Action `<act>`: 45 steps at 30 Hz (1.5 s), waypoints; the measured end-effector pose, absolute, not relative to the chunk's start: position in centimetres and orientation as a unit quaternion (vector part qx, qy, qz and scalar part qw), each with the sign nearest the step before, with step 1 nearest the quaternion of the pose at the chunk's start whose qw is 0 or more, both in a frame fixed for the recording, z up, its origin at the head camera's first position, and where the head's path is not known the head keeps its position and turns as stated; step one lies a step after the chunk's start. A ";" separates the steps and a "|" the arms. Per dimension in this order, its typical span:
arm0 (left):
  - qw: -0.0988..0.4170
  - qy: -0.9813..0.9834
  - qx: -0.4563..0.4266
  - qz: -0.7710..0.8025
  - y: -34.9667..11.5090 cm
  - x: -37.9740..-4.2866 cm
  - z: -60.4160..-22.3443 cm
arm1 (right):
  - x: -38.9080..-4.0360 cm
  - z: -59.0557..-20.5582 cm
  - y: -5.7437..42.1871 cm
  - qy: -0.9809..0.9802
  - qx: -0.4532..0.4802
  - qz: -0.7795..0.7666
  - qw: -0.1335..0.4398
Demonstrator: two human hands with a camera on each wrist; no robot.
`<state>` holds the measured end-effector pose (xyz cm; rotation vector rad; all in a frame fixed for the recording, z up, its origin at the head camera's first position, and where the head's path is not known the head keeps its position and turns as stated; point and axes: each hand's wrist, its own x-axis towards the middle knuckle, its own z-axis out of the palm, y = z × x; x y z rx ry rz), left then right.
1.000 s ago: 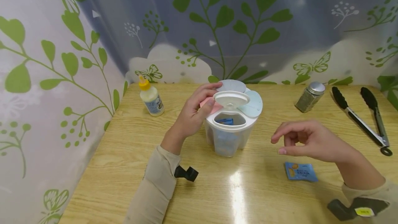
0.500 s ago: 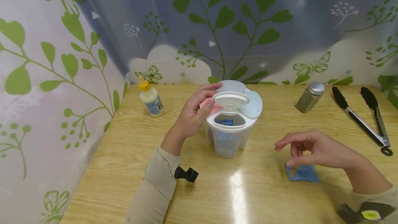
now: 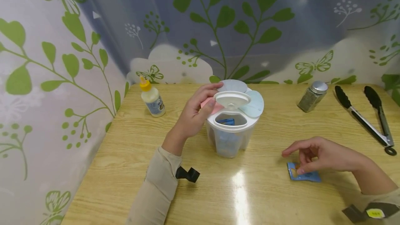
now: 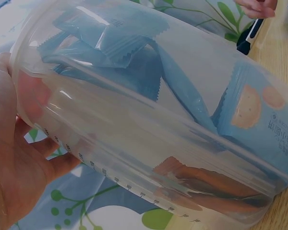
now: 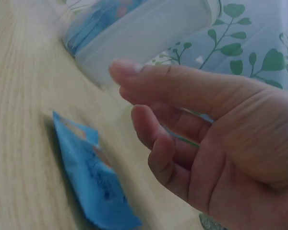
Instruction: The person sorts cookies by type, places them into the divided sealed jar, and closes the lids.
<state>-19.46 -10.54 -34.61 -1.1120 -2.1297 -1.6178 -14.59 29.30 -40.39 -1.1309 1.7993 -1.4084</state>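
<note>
A clear plastic storage container (image 3: 229, 141) with a white lid stands upright on the table, its front flap raised. Through its wall in the left wrist view, several blue biscuit packets (image 4: 259, 110) and an orange-brown packet (image 4: 216, 184) show in separate compartments. My left hand (image 3: 193, 112) grips the container at its upper left, thumb on the pink flap and fingers around the far side. Right of it, a loose blue biscuit packet (image 3: 293, 172) lies flat. Just above this packet hovers my right hand (image 3: 325, 155), fingers loosely bent and apart from it in the right wrist view (image 5: 101, 187).
A glue bottle (image 3: 153, 101) with a yellow cap stands at the back left. At the back right are a glass shaker jar (image 3: 312, 96) with a metal lid and black-tipped tongs (image 3: 368, 124) lying spread. A patterned curtain (image 3: 250, 27) borders the table's rear.
My right hand has come down and slightly rightward over the loose biscuit packet, now partly covering it in the head view. The left hand and container stay in place.
</note>
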 end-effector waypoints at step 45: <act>0.127 -0.732 -0.382 -0.550 -10.6 -19.7 -34.8 | -15.3 -41.0 29.0 0.616 -0.451 -0.599 0.242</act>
